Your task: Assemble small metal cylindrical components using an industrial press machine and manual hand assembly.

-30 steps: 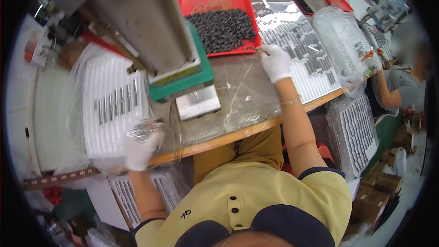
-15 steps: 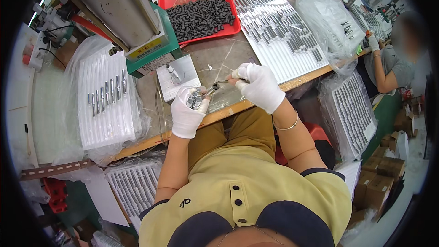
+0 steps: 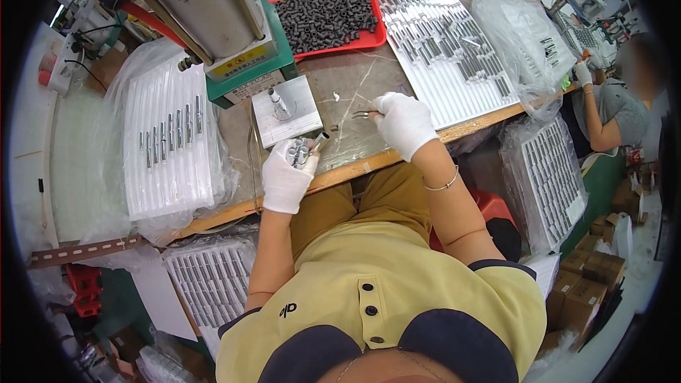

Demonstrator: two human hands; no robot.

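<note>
Left grip [image 3: 286, 181] around metal tubes [image 3: 298, 152], grey worktop [image 3: 365, 85], green floor [image 3: 601, 174]

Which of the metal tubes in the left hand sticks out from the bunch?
The slanted metal tube at the right edge of the left hand, its side showing lengthwise; the bunched tubes show mainly round ends.

Bright, soft light; fisheye bending; black corners.
</note>
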